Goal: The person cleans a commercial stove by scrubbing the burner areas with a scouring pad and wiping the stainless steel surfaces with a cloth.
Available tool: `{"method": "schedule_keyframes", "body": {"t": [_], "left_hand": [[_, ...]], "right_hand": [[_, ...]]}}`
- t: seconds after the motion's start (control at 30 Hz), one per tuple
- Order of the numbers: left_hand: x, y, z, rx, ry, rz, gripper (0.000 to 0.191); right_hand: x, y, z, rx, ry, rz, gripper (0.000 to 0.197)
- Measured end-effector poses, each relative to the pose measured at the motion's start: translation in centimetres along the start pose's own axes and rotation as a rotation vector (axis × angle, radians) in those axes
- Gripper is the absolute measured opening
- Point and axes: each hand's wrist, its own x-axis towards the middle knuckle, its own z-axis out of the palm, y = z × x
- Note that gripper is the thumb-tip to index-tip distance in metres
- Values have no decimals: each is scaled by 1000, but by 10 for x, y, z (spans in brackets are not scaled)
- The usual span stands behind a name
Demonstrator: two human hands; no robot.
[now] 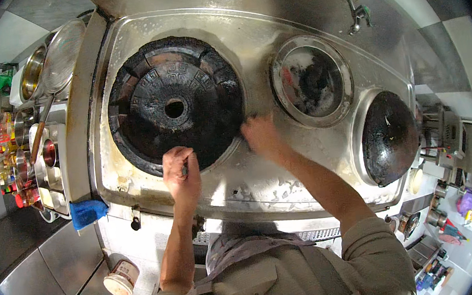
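A large blackened burner ring [151,131] with a central hole is set into the left part of the stainless steel stove top [223,192]. Over its near edge is my left hand [180,167], its fingers curled; a small dark greenish spot shows at the fist, but whether something is held cannot be told. My right hand [260,133], slightly blurred, is at the ring's right edge, and its fingertips are hard to make out. To the right of that hand lies a round pot well with a metal rim [345,91]. A dark wok [390,138] rests tilted farther right.
A metal tap [354,14] projects from the steel backsplash. Along the left side are a wire-mesh strainer [64,55], bottles [2,169] and a tray with seasoning containers [63,167]. A blue cloth [87,213] hangs at the left corner. On the floor stands a tub [122,278].
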Motion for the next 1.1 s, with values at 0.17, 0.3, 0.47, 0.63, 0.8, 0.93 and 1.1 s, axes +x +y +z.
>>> {"method": "schedule_keyframes", "body": {"t": [0.17, 0.3, 0.47, 0.63, 0.8, 0.93, 1.1], "left_hand": [[-48, 24, 17, -24, -47, -42, 18], [-100, 42, 19, -10, -127, -99, 21], [-154, 61, 30, 79, -157, -277, 14], [-183, 64, 25, 126, -155, -234, 17], [-203, 71, 38, 110, -113, -215, 18], [-224, 65, 41, 119, -118, -215, 15], [-245, 64, 41, 166, -85, -245, 15]], "right_hand": [[15, 22, -7, 80, 172, -56, 15], [56, 35, -6, 74, 339, -5, 18], [-57, -25, 102, 262, 353, -214, 25], [-30, -42, 19, 185, -111, -247, 29], [-20, 24, 57, -4, 330, -205, 26], [8, 47, 15, -40, 341, -76, 27], [-55, -43, 54, -153, 400, -201, 23]]}}
